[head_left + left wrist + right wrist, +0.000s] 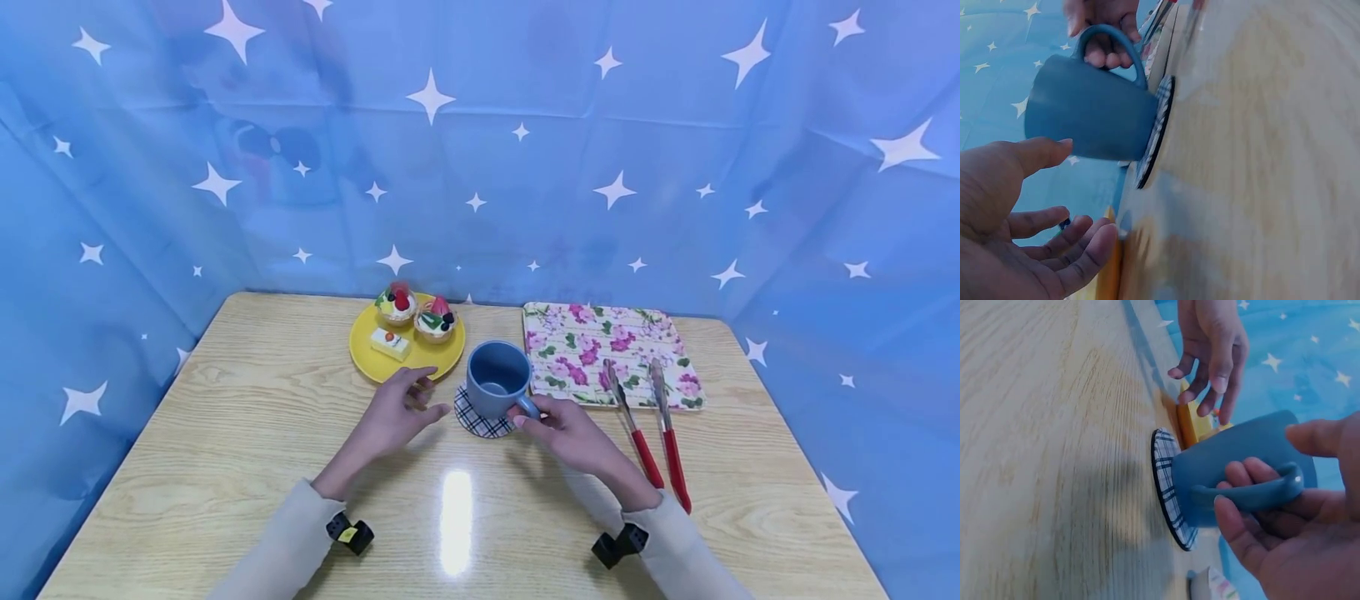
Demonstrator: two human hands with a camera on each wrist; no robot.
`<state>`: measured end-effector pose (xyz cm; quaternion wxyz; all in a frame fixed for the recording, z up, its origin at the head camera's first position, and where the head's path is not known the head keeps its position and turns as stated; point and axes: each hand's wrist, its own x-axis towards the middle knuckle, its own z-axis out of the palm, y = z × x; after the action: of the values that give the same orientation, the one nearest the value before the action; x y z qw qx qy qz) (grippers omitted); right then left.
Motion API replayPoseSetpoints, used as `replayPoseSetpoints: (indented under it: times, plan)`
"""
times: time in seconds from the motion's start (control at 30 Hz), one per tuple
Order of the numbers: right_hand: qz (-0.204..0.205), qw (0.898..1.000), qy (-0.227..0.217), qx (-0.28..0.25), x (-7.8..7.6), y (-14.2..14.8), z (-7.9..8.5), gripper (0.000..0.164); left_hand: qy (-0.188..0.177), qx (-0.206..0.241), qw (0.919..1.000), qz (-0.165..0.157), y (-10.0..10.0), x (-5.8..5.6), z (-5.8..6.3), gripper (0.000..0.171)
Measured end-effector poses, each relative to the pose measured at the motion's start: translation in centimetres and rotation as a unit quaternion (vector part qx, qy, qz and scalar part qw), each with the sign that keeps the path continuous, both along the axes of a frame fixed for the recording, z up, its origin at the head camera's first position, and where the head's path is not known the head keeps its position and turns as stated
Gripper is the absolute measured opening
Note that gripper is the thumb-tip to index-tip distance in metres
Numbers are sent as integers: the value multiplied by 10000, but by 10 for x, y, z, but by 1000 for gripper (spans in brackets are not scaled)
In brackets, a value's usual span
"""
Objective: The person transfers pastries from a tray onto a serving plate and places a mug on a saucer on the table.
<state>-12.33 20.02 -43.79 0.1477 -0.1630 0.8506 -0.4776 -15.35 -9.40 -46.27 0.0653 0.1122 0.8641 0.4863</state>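
A blue mug (489,385) stands upright on a round plaid coaster (480,423) near the middle of the table. At its handle, my right hand (573,437) holds on; the right wrist view shows fingers curled through the handle (1260,494). My left hand (393,412) hovers left of the mug with fingers loosely spread, apart from it and holding nothing. Behind that hand lies a yellow plate (366,360) bearing two fruit tarts (435,321) and a small cake slice (390,343). In the left wrist view, the left thumb (1041,153) overlaps the mug's side.
A floral tray (555,342) sits at the back right. Two long metal utensils with red handles (673,467), resembling tongs, rest partly on it and reach over its front edge. A blue starry curtain (480,150) hangs behind the table.
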Motion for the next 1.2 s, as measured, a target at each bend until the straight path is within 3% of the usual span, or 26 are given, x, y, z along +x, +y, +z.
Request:
replayPoseSetpoints:
  times: [0.17,0.27,0.5,0.7,0.9,1.2]
  plan:
    - [100,9971,572,491,1,4,4,21,152,-112,9998,14,-12,-1,7,65]
    - [139,9962,668,538,3,8,10,22,276,-130,9995,12,-19,-2,9,67]
    - [96,9935,879,712,5,22,20,44,384,-193,9991,49,-32,-6,17,72]
    - [22,9850,1270,1167,4,36,28,57,613,-697,9957,48,-42,-7,22,80]
    - [-272,9772,1383,1585,4,51,30,71,946,-1198,9883,-45,-50,-9,20,88]
    - [-728,9620,1836,1887,-6,76,21,83,1183,-1768,9771,-46,-66,-16,11,96]
